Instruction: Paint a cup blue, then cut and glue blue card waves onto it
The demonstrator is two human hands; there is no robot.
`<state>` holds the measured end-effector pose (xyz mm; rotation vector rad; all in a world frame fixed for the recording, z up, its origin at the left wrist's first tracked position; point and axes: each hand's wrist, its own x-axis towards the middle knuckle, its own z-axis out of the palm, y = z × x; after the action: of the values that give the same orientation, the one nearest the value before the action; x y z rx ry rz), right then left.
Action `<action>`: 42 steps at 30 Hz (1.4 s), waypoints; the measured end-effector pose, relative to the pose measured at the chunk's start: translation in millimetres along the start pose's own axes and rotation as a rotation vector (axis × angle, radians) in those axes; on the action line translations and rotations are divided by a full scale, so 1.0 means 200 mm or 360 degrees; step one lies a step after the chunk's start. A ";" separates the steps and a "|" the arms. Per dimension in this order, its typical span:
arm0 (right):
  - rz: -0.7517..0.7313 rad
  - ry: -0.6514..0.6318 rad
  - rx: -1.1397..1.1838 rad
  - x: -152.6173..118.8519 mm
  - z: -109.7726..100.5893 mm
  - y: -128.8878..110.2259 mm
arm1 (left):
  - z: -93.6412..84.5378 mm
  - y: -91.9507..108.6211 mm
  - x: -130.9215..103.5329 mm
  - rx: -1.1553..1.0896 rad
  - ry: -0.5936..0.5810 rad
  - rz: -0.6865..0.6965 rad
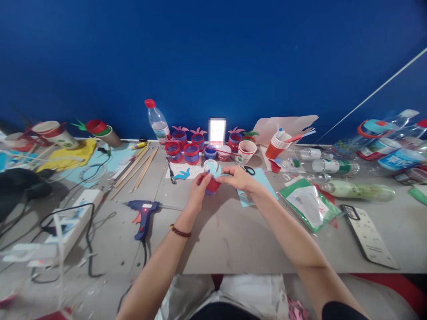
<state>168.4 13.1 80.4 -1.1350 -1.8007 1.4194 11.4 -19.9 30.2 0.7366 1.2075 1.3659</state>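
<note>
A red and purple paper cup [212, 186] with a white rim is held between my two hands above the grey table [213, 249]. My left hand [199, 189] grips its left side, fingers closed on it. On the right side, my right hand [237, 178] pinches a light blue paper piece [215, 170] against the cup's rim. Behind my hands stand several small red and purple cups [191, 154]. Blue paper leaves [182, 174] lie on a white sheet just left of the cup.
A blue glue gun [144, 215] lies left, near a power strip [75, 222] with cables. Wooden sticks [135, 171] are behind it. Scissors [249, 170], a green packet [310, 202], a phone [368, 235] and plastic bottles [362, 190] are on the right.
</note>
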 end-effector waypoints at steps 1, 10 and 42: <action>0.0003 0.0013 -0.0010 0.00 0.00 0.00 | 0.00 0.00 0.00 0.0020 0.0017 0.0016; -0.0015 -0.0112 -0.0051 -0.01 -0.02 -0.04 | -0.01 0.00 0.00 -0.0309 -0.0305 -0.0261; -0.0173 0.0513 -0.0491 -0.08 0.03 -0.11 | -0.03 0.06 -0.02 -0.0822 -0.0550 -0.0702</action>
<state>164.1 -5.8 101.5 -1.3107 -1.8502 0.8569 2.1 -23.0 39.6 0.2935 0.6476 1.0572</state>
